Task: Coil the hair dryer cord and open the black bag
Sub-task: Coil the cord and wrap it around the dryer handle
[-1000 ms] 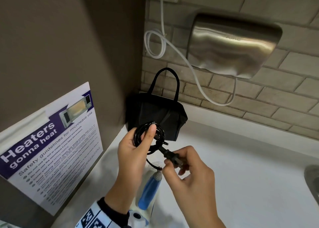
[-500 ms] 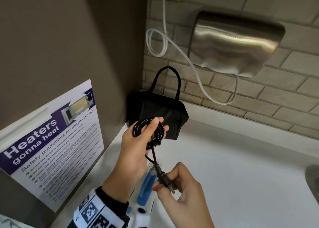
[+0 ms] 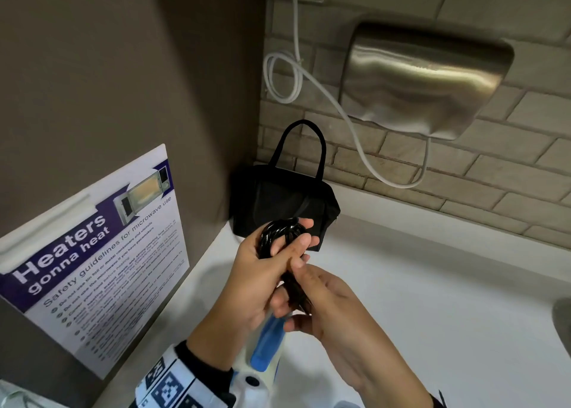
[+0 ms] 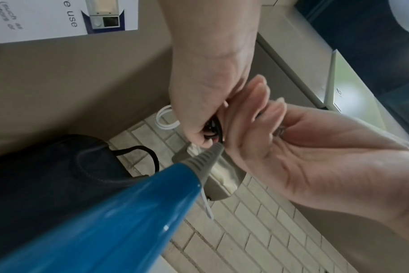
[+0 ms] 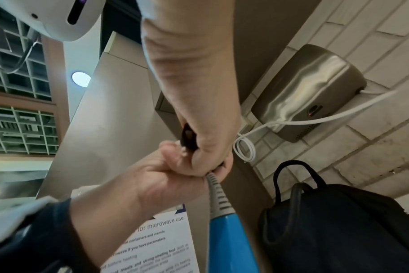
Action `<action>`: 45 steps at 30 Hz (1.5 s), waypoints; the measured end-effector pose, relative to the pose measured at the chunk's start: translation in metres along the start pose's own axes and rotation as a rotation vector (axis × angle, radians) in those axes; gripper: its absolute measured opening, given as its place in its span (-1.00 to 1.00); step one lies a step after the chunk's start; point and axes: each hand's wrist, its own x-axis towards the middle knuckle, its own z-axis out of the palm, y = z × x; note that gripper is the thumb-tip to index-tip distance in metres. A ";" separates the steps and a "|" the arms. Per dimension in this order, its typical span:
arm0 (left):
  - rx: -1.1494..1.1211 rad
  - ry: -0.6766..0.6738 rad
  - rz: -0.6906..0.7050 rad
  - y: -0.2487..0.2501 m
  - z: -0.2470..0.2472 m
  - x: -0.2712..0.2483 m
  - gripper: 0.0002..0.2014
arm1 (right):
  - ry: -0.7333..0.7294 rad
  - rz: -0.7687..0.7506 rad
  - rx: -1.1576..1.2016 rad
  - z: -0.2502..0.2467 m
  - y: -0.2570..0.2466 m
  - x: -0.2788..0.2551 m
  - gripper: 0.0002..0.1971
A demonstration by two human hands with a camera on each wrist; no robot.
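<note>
Cord (image 3: 279, 233) coiled in the left hand (image 3: 256, 271), above the white surface (image 3: 417, 299).
Nearest, the blue hair dryer handle (image 3: 267, 344) hangs under both hands; the right hand (image 3: 327, 302) pinches the cord's plug end beside the left fingers gripping the coil. Behind, the black bag (image 3: 278, 200) sits zipped in the corner, handle upright.

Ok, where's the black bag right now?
In the head view the bag stands on the white counter, tucked into the corner left of centre, just behind the left hand.
</note>
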 end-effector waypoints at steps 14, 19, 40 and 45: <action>0.030 -0.134 -0.146 0.011 -0.008 -0.002 -0.69 | -0.105 -0.097 0.348 -0.027 0.008 0.001 -0.64; -0.085 0.074 -0.102 0.002 -0.005 0.005 -0.51 | -0.029 -0.156 -0.173 -0.009 0.018 -0.002 -0.64; -0.185 -0.109 -0.190 0.009 -0.009 0.005 -0.82 | 0.036 -0.160 -0.256 -0.016 0.017 -0.001 -0.73; -0.192 0.136 -0.048 0.000 0.000 0.011 -0.66 | 0.030 -0.156 -0.219 -0.001 0.029 -0.008 -0.72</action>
